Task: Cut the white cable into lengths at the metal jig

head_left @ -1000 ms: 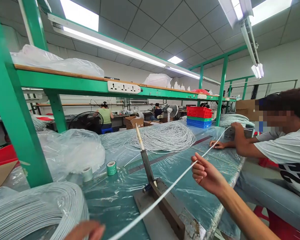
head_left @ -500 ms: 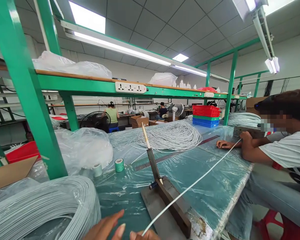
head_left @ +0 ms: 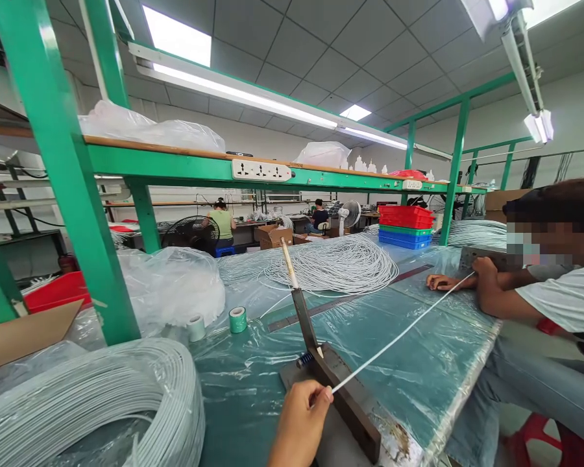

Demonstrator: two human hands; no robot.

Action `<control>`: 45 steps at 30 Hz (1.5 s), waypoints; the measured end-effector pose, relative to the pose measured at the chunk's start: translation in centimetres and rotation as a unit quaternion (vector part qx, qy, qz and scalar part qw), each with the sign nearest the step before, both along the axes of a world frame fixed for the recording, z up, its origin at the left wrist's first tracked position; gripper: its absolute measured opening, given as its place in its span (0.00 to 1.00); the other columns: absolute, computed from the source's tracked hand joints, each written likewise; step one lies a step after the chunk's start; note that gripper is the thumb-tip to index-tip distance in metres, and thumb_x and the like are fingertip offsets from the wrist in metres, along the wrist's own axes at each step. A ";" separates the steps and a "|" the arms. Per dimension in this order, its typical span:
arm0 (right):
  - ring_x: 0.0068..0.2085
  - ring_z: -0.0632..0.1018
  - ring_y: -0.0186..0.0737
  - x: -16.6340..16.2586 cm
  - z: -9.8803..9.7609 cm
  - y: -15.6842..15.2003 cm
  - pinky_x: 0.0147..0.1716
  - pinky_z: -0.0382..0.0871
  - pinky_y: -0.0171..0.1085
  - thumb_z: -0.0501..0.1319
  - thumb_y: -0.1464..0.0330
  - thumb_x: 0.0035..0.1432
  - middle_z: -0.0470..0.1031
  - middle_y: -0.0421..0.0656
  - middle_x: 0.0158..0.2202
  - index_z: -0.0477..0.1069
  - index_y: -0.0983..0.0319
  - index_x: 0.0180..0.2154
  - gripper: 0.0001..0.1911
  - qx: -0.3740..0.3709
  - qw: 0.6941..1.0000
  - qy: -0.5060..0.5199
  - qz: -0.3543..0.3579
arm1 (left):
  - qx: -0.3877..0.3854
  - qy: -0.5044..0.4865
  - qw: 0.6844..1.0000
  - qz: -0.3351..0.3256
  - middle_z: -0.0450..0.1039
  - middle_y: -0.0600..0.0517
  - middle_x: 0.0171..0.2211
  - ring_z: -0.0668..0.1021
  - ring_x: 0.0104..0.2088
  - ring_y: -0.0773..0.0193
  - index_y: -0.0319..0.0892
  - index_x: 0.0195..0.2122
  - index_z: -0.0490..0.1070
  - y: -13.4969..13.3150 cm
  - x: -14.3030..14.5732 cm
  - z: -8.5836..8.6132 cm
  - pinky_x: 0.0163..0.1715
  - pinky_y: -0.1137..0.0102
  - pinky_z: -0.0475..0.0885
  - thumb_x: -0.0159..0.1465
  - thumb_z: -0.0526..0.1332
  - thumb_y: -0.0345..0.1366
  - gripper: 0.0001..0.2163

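My left hand (head_left: 302,418) pinches the near end of a white cable (head_left: 394,338) between thumb and fingers. The cable runs taut to the right, towards a co-worker's hand (head_left: 484,266) at the far table edge. Beneath and beside my hand stands a lever cutter (head_left: 340,402) on a metal base plate, its arm raised with a pale handle (head_left: 289,263). The cable crosses above the cutter's dark bar. My right hand is out of view.
A large coil of grey-white cable (head_left: 185,389) lies at the left. Another loose coil (head_left: 331,266) sits further back, near a steel ruler (head_left: 311,312). Green tape (head_left: 237,320), a plastic bag (head_left: 175,285) and stacked trays (head_left: 405,227) stand around. A green shelf post (head_left: 82,194) rises left.
My left hand has moved right and up from open fingers to a pinch on the cable end. The other hand, which held the cable low, has left the view.
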State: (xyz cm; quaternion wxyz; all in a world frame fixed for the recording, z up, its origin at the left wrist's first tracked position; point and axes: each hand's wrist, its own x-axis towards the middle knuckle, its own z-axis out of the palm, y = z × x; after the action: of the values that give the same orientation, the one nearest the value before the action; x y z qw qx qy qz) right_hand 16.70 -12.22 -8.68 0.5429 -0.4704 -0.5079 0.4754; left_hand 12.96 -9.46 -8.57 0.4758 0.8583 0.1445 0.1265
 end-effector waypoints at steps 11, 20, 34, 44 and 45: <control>0.17 0.66 0.26 13.0 12.3 -4.4 0.15 0.55 0.24 0.49 0.62 0.58 0.66 0.39 0.19 0.62 0.65 0.44 0.16 -0.008 0.917 -0.117 -0.380 | -0.129 -0.059 0.989 0.040 0.50 0.58 0.14 0.54 0.19 0.72 0.38 0.16 0.59 0.4 1.7 -3.9 0.20 0.74 0.47 0.46 0.57 0.50 0.18; 0.12 0.50 0.23 22.3 13.3 5.3 0.12 0.45 0.24 0.38 0.49 0.57 0.53 0.35 0.13 0.58 0.67 0.40 0.29 -0.121 0.944 -0.070 -0.300 | -0.159 -0.069 0.982 0.073 0.45 0.59 0.13 0.51 0.18 0.73 0.42 0.13 0.53 0.9 2.4 -5.0 0.20 0.74 0.44 0.44 0.57 0.50 0.18; 0.15 0.62 0.27 19.0 16.9 1.3 0.13 0.55 0.25 0.32 0.44 0.52 0.63 0.42 0.17 0.61 0.65 0.36 0.36 -0.117 0.957 -0.035 -0.263 | -0.204 -0.020 0.978 0.041 0.46 0.60 0.12 0.51 0.17 0.73 0.42 0.13 0.53 1.2 2.1 -4.4 0.19 0.75 0.45 0.41 0.57 0.51 0.18; 0.23 0.73 0.34 10.0 15.0 -14.6 0.20 0.66 0.27 0.51 0.58 0.56 0.71 0.50 0.27 0.61 0.66 0.34 0.16 -0.144 0.965 0.004 -0.217 | -0.174 -0.016 0.984 0.017 0.47 0.59 0.12 0.52 0.16 0.73 0.42 0.14 0.54 1.0 1.7 -3.7 0.19 0.75 0.44 0.42 0.56 0.54 0.20; 0.23 0.73 0.33 9.3 14.4 -15.6 0.20 0.66 0.27 0.52 0.61 0.56 0.71 0.50 0.27 0.61 0.66 0.34 0.12 -0.148 0.966 0.005 -0.211 | -0.160 -0.015 0.987 0.016 0.48 0.59 0.12 0.53 0.16 0.72 0.41 0.15 0.56 0.9 1.5 -3.5 0.19 0.74 0.44 0.43 0.56 0.53 0.19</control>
State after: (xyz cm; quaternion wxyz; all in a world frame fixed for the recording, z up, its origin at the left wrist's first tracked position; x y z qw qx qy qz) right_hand 26.00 -27.80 5.74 0.5574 -0.6398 -0.3187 0.4224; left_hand 14.51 -8.55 -12.10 0.6068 0.7670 0.1688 0.1224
